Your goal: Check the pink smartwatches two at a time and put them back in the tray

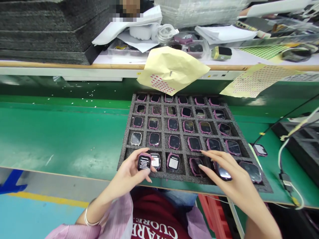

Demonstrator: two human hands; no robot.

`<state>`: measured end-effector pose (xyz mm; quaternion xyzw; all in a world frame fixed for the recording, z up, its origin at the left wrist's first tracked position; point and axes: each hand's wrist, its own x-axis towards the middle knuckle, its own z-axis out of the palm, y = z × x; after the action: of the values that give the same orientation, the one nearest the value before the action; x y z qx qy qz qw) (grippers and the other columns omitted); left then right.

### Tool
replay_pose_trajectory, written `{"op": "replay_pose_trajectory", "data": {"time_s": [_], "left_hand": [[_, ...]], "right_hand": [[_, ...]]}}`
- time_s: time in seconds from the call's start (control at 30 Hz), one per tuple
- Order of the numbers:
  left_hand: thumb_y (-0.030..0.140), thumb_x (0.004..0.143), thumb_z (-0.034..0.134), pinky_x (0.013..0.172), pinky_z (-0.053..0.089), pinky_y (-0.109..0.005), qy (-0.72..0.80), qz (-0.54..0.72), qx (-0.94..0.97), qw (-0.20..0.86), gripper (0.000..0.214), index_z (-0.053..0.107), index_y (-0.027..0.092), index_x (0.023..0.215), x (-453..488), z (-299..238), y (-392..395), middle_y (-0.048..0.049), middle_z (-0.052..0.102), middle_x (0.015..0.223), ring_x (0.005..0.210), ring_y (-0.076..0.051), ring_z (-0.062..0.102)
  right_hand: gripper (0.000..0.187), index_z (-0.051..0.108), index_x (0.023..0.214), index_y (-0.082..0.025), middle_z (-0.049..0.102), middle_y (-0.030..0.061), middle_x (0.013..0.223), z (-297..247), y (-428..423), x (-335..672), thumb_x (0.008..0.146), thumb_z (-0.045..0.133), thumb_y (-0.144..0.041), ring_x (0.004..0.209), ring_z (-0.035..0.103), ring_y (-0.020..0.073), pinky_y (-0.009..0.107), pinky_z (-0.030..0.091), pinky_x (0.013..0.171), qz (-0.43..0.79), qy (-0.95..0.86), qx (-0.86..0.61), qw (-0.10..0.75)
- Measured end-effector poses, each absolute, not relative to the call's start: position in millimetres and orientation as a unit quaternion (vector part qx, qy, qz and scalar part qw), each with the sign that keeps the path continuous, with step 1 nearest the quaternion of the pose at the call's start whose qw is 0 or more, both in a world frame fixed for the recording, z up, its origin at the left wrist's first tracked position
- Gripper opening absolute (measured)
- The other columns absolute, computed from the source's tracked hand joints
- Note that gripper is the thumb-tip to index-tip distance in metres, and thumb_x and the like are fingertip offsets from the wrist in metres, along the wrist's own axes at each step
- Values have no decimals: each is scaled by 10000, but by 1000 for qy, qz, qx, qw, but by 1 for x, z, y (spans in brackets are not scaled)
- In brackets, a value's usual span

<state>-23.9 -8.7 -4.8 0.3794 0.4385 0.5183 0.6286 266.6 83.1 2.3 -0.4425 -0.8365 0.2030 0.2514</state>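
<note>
A dark foam tray (pixel 128 139) with a grid of pockets lies on the green belt, each pocket holding a small pink-rimmed smartwatch body. My left hand (pixel 129 174) is closed on one watch body (pixel 144 162) at the tray's front left corner, its lit screen showing text. Two more lit watches (pixel 172 162) sit in the front row beside it. My right hand (pixel 230 177) hovers over the front right pockets, fingers spread, and it touches a watch (pixel 223 172) lying there.
Yellow sticker sheets (pixel 171 68) hang over the tray's far edge from a cluttered shelf. Black foam sheets (pixel 45 30) are stacked at the far left. A loose watch (pixel 260 150) and cables (pixel 286 156) lie to the right beside another foam tray (pixel 302 146).
</note>
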Motion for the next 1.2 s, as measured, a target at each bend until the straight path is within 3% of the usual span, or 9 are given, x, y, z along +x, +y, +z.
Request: {"op": "replay_pose_trajectory", "data": {"time_s": [0.13, 0.3, 0.47, 0.67, 0.83, 0.93, 1.0, 1.1, 1.2], "left_hand": [[197, 843, 613, 838, 542, -373, 528, 462, 459, 545, 621, 302, 307, 1369, -38, -12, -15, -84, 475, 1193, 1009, -228, 600], [286, 883, 577, 987, 410, -504, 638, 296, 658, 270, 492, 374, 273, 1332, -66, -17, -21, -92, 514, 1232, 1141, -280, 484], [362, 876, 584, 953, 414, -494, 636, 203, 736, 109, 527, 388, 176, 1329, -67, -6, -15, -145, 463, 1262, 1162, -318, 416], [274, 941, 470, 826, 467, -426, 557, 204, 804, 45, 231, 544, 138, 1112, 37, 14, 13, -113, 581, 1063, 961, -269, 521], [186, 914, 496, 675, 481, -408, 578, 64, 814, -10, 159, 607, 95, 983, 125, 3, 33, -109, 606, 851, 806, -282, 556], [124, 882, 522, 650, 480, -406, 598, 70, 799, -19, 195, 583, 59, 1055, 133, -10, 37, -113, 602, 812, 758, -282, 563], [239, 884, 562, 702, 489, -407, 590, 126, 796, 44, 218, 568, 97, 1050, 127, -18, 36, -97, 598, 846, 803, -278, 565], [361, 881, 561, 708, 495, -390, 562, 208, 791, 120, 308, 523, 121, 1069, 118, -28, 35, -79, 580, 851, 817, -269, 566], [410, 893, 515, 698, 490, -392, 569, 232, 767, 182, 280, 515, 153, 1005, 116, -33, 36, -63, 555, 815, 777, -262, 564]], "right_hand": [[269, 608, 1050, -219, 598, 81, 1018, -6, 82, 300, 938, 499, -436, 951, 576, 293, 444, 428, 876, 149, -840, -465, 234], [274, 609, 1043, -205, 576, 82, 1055, -8, 73, 322, 962, 450, -412, 958, 577, 273, 415, 444, 861, 135, -844, -472, 218], [350, 613, 1041, -135, 583, 125, 989, -5, 69, 316, 991, 385, -396, 909, 554, 291, 445, 451, 826, 58, -854, -479, 193], [288, 636, 1034, -92, 585, 159, 912, -5, 64, 292, 983, 392, -236, 855, 528, 317, 458, 462, 786, -14, -847, -523, 91], [263, 553, 1148, -116, 576, 126, 1008, -6, 63, 298, 899, 583, -194, 960, 537, 302, 417, 464, 825, 126, -826, -528, 150], [144, 611, 1022, -173, 569, 65, 933, -1, 70, 313, 879, 625, -190, 903, 550, 254, 362, 446, 799, 254, -813, -493, 175], [40, 640, 901, -182, 558, 38, 889, 6, 78, 323, 875, 645, -212, 857, 546, 217, 320, 430, 776, 390, -777, -450, 204], [103, 639, 870, -164, 594, 36, 883, 14, 87, 334, 861, 673, -261, 837, 561, 189, 286, 441, 752, 545, -680, -407, 275], [222, 596, 926, -143, 656, 59, 851, 11, 88, 335, 899, 609, -363, 703, 614, 170, 233, 473, 546, 594, -610, -412, 324]]}}
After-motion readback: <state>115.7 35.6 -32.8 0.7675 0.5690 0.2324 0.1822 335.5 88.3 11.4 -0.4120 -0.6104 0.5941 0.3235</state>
